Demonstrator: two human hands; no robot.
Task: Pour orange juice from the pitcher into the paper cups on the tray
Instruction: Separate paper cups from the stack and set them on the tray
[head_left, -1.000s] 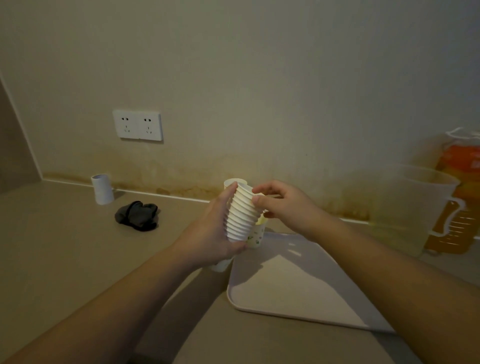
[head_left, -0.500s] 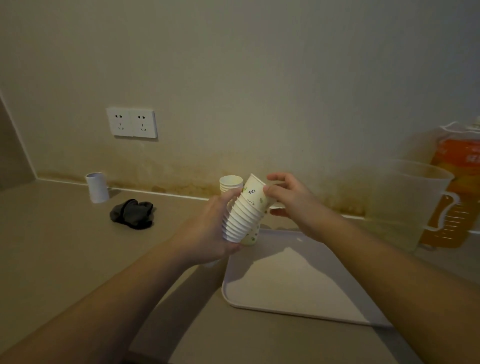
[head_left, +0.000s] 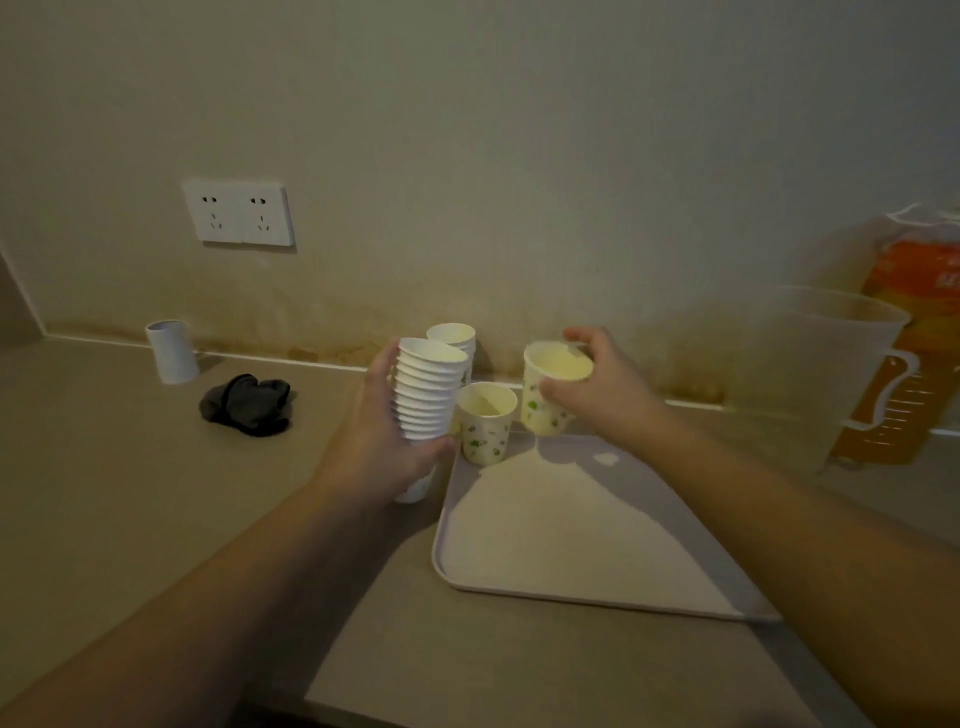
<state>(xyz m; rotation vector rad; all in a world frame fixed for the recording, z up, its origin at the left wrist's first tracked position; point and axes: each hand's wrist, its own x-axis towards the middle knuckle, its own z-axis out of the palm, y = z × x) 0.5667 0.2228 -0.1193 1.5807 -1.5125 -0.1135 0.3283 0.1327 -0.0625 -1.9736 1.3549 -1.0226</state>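
The left hand (head_left: 387, 441) grips the cup stack (head_left: 427, 388) as supply; the right hand (head_left: 597, 387) pinches one paper cup (head_left: 549, 395) by its rim above the tray (head_left: 571, 545), ready to set it beside the standing cup (head_left: 485, 422); the pitcher (head_left: 810, 379) waits further right.

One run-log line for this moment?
left hand: holds cup stack | right hand: holds single cup above tray | pitcher: untouched

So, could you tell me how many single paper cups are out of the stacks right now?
2: one cup stands at the tray's far left corner; the right hand holds the other cup above the tray. More may be hidden behind the hands.
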